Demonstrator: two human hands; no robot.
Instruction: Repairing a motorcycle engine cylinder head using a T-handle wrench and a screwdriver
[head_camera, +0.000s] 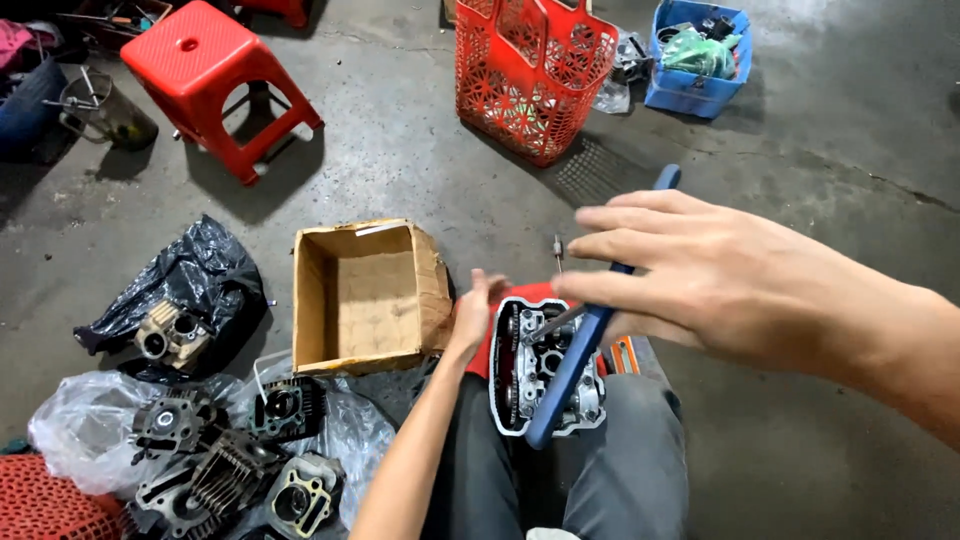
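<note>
A: Right hand (700, 285)?
B: Blurred, fingers closed on a blue tool handle (575, 370); its tip is hard to make out.
A: Cylinder head (545, 370)?
B: On the lap, partly hidden by the handle. Left hand (472, 312) grips its edge; fingers mostly hidden.

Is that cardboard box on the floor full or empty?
Empty. The cardboard box sits open-topped on the floor, and its bare brown bottom and inner walls show with nothing lying inside.
</note>
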